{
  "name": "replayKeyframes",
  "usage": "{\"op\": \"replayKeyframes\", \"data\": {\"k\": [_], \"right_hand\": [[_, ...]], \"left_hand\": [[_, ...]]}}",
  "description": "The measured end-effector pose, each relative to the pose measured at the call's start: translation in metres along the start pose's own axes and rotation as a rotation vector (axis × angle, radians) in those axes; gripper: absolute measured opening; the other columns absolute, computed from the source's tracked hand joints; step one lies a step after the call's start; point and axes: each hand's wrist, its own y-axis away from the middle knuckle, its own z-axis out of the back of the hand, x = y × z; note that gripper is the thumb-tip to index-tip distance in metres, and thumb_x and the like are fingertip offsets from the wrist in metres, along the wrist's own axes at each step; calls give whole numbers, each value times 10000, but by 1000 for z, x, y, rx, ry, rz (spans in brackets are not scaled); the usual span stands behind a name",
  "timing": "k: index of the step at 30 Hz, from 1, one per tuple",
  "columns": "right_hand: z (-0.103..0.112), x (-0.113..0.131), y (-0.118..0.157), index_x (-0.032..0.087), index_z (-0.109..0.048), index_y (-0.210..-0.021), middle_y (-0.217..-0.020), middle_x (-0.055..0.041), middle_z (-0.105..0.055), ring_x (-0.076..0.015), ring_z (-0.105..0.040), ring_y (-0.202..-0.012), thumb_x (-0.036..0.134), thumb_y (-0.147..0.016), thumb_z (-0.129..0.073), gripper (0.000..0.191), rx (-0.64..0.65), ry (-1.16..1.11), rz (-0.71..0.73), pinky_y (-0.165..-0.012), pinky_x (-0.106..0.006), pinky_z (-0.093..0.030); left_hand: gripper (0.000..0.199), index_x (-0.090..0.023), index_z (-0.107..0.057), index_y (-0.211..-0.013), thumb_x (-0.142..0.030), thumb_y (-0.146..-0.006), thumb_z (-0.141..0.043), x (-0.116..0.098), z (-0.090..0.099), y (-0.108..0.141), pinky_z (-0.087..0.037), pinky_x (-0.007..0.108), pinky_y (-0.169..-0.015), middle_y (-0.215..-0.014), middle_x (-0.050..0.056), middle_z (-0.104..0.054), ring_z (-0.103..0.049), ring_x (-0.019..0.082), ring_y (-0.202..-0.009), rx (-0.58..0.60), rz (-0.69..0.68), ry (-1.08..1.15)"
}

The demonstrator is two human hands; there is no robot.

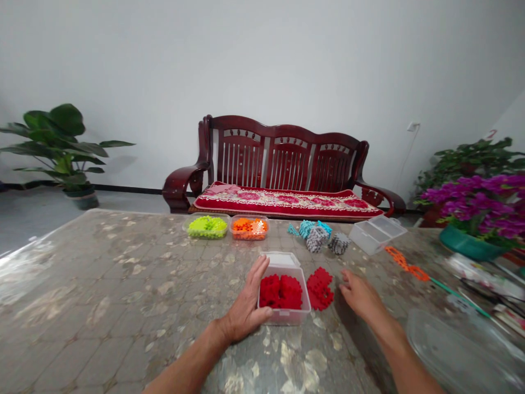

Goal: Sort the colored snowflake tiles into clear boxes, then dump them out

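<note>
A clear plastic box [305, 317] with its lid [281, 259] flipped back stands on the table in front of me. Inside it lie red interlocking plastic pieces [290, 293], joined into clumps. My left hand [248, 306] grips the box along its left side, thumb at the front corner and fingers along the wall. Just right of the box, a flat patch of joined red pieces [320, 288] rests on the tabletop. My right hand [361, 293] hovers to the right of that patch, apart from it, fingers loosely bent and a little spread, with nothing visible in them.
Farther back stand boxes of lime-green pieces [207, 226] and orange pieces [249, 229]. Blue and grey assembled shapes [318, 238] sit beside an open clear box [375, 235]. On the right are an orange chain [406, 264], a clear lid [455, 350] and a flower pot [467, 243].
</note>
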Motion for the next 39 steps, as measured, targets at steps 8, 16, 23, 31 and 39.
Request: {"op": "replayKeyframes", "data": {"k": [8,16,23,31,39], "right_hand": [[-1,43,27,180,-557,-1332,-1325,-135,-628,-303,-581,-1219,283,-770,-634,576,13,-113,88,-1035,-428,-431],[4,43,27,164,-554,-1316,-1238,-147,-677,-277,-631,-1142,217,-765,-602,557,12,-169,74,-1009,-404,-456],[62,103,38,225,-643,-1243,-1225,-87,-688,-244,-629,-1106,222,-733,-647,510,64,-384,392,-1007,-397,-458],[71,156,36,245,-719,-1114,-1105,-40,-726,-219,-613,-1051,220,-798,-663,322,222,-357,726,-955,-338,-439],[52,153,35,243,-769,-1005,-1008,-22,-751,-163,-647,-984,136,-910,-533,276,241,-436,805,-945,-295,-456]], "left_hand": [[1002,-251,-92,-1581,-677,-837,-612,1,-4,-1,-155,629,-1209,-1641,168,-121,-132,400,-1512,-29,13,-81],[1063,-244,-93,-1575,-515,-784,-750,0,-6,-1,-188,635,-1203,-1631,176,-142,-159,406,-1506,-48,5,-118],[1113,-234,-83,-1573,-448,-743,-792,-1,-7,-2,-209,629,-1203,-1626,178,-144,-174,405,-1502,-64,-21,-134],[1163,-228,-71,-1576,-388,-700,-819,3,-9,-1,-226,628,-1197,-1623,185,-143,-176,416,-1498,-68,-12,-144],[1165,-244,-55,-1573,-285,-684,-807,2,-8,-1,-233,620,-1198,-1629,169,-127,-164,408,-1503,-53,-34,-157]]}}
